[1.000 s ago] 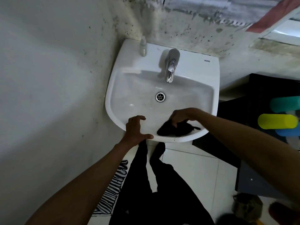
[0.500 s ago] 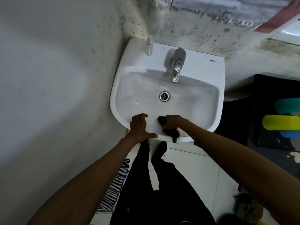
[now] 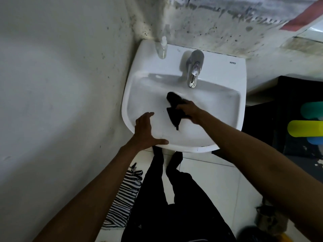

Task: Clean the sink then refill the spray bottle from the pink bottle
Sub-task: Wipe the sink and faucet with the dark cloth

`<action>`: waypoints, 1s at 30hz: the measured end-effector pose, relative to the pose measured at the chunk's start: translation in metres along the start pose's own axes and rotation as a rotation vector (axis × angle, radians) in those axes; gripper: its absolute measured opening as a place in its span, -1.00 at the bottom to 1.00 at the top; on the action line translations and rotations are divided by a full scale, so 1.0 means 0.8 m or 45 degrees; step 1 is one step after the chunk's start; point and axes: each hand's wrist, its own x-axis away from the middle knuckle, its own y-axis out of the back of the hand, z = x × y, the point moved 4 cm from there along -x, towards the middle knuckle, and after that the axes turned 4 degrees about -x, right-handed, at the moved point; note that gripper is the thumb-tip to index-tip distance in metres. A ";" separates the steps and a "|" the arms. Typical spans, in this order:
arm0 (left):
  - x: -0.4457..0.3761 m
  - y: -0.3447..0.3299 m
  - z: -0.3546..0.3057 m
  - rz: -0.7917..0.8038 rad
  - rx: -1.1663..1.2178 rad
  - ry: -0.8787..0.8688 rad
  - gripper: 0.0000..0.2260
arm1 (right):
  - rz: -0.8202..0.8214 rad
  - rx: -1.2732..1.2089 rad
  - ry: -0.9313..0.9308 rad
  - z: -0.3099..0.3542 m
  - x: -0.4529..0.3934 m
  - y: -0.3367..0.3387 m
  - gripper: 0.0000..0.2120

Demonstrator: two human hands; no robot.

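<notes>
Now cloth (image 3: 175,110) farther up basin (image 3: 218,95).

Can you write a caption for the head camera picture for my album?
Right hand wipes the white sink with a black cloth; left hand rests on its rim.

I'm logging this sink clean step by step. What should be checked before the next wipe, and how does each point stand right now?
1. Dark cloth in the right hand: ok, held in the basin.
2. Left hand braced on the sink front rim: ok.
3. Faucet off: ok, no stream visible.
4. Drain clear: cannot tell, the cloth covers it.
5. Small clear bottle out of the wiping path: ok, upright on the back left ledge.
6. Pink bottle at hand: cannot tell, none in view.
</notes>
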 end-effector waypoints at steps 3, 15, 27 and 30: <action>0.009 0.006 0.005 -0.170 0.201 0.003 -0.31 | -0.186 0.297 0.183 0.024 -0.018 0.003 -0.42; 0.040 0.062 0.030 -0.884 0.417 0.061 -0.65 | 0.096 1.109 0.544 0.023 -0.039 -0.142 -0.31; 0.021 0.034 0.000 -0.751 0.425 0.049 -0.65 | 0.603 1.421 0.277 -0.053 0.048 -0.060 -0.55; 0.021 0.022 -0.010 -0.655 0.372 0.032 -0.66 | 0.644 1.451 0.159 -0.053 0.061 -0.022 -0.62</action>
